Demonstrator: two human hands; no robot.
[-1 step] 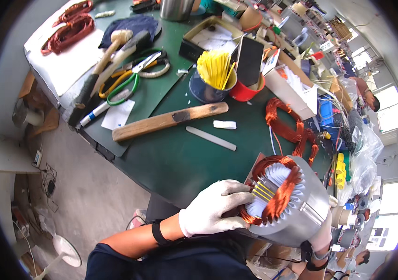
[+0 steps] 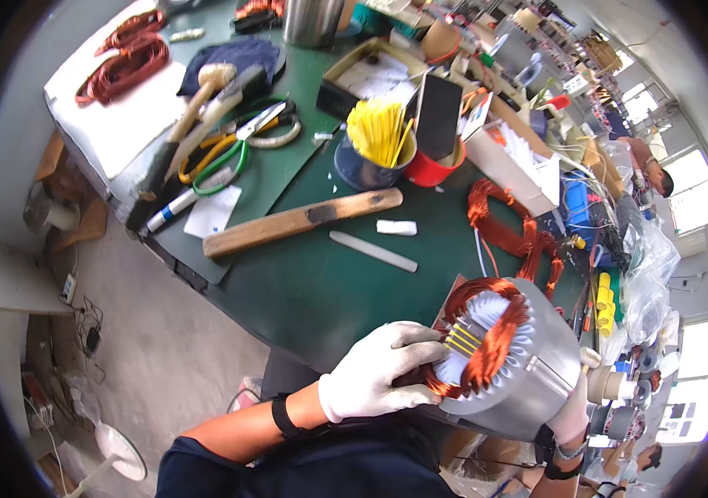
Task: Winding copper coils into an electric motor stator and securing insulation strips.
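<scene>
Nothing has shifted since the earlier frame: the left hand (image 2: 374, 373), in a white glove, still lies over the near rim of the stator (image 2: 510, 365), its fingers (image 2: 420, 336) curled narrowly on the copper winding (image 2: 486, 349) beside a few yellow strips. The right hand (image 2: 574, 411) still props the stator's metal shell from the far side; how its fingers sit I cannot tell. The stator rests tilted at the near edge of the green surface (image 2: 312, 282). Further back, a dark cup (image 2: 362, 170) holds a bunch of yellow sticks (image 2: 377, 129), and touching it a red cup (image 2: 433, 170) holds a dark flat slab. A shallow tray (image 2: 345, 83) behind holds papers. A wooden bar (image 2: 302, 222) lies between the cups and the stator.
</scene>
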